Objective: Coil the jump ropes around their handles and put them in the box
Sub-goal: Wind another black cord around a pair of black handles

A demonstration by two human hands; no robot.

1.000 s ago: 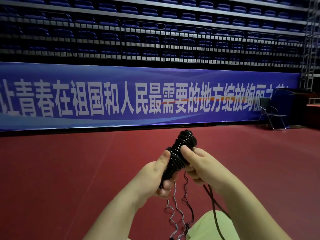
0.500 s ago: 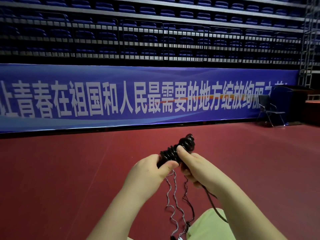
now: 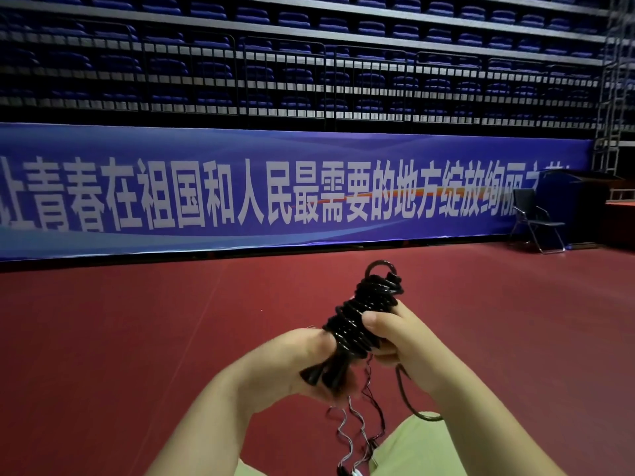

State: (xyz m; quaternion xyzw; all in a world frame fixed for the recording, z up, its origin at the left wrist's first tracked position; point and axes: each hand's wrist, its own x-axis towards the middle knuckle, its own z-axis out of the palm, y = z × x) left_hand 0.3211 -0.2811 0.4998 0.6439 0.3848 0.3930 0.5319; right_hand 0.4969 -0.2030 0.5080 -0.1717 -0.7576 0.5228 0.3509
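Fingers [image 3: 347,389] of the left hand [image 3: 292,369] are curled round the lower ends of the black jump rope handles [image 3: 326,374], which are held upright and slightly tilted. Just above them, the coiled jump rope [image 3: 364,314] is pinched by the thumb of the right hand [image 3: 398,341]. A loose length of rope [image 3: 412,403] is seen hanging below the right fingers. Thin twisted wires [image 3: 350,431] dangle beneath the left fingers.

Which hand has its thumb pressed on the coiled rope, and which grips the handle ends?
The right hand thumbs the black coils of the jump rope; the left hand grips the handle ends below.
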